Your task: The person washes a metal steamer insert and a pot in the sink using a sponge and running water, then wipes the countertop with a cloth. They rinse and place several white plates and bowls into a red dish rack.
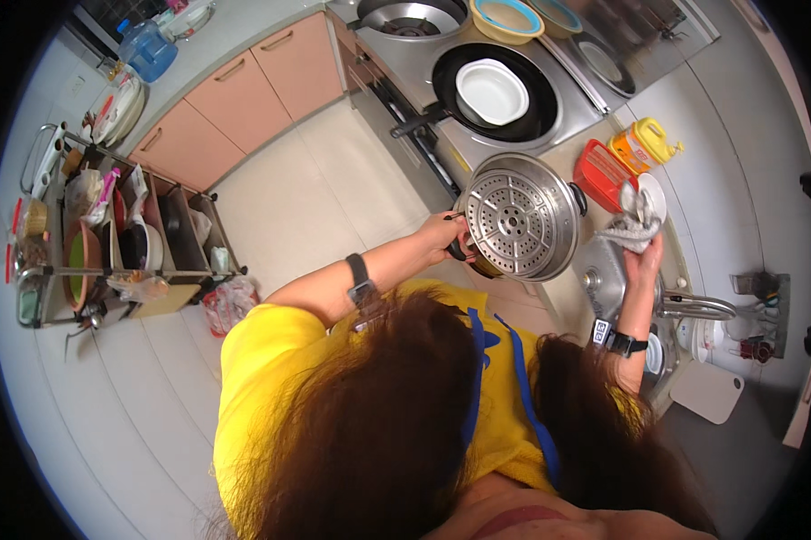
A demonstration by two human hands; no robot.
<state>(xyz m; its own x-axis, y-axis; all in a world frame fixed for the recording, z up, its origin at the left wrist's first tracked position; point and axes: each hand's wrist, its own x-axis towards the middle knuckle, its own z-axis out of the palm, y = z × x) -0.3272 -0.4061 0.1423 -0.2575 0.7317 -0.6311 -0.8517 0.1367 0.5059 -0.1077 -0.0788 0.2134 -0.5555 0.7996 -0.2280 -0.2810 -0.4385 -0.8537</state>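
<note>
My left hand (449, 237) grips a black side handle of a stainless steel steamer pot (571, 246). A perforated steamer plate (513, 221) sits inside the pot, which is held over the counter's front edge. On the right, my right hand (643, 255) holds a crumpled gray-white cloth (628, 231) above the edge of the sink (607, 273). A small white dish (652, 194) shows just behind the cloth; whether the hand touches it I cannot tell. The fingers of my right hand are partly hidden by the cloth.
Ahead, a black frying pan (550, 98) with a white dish (492, 91) in it stands on the stove. A red plastic basket (598, 177) and a yellow jug (643, 145) are beside the wall. The faucet (699, 307) is at right; a wheeled rack (196, 272) stands far left.
</note>
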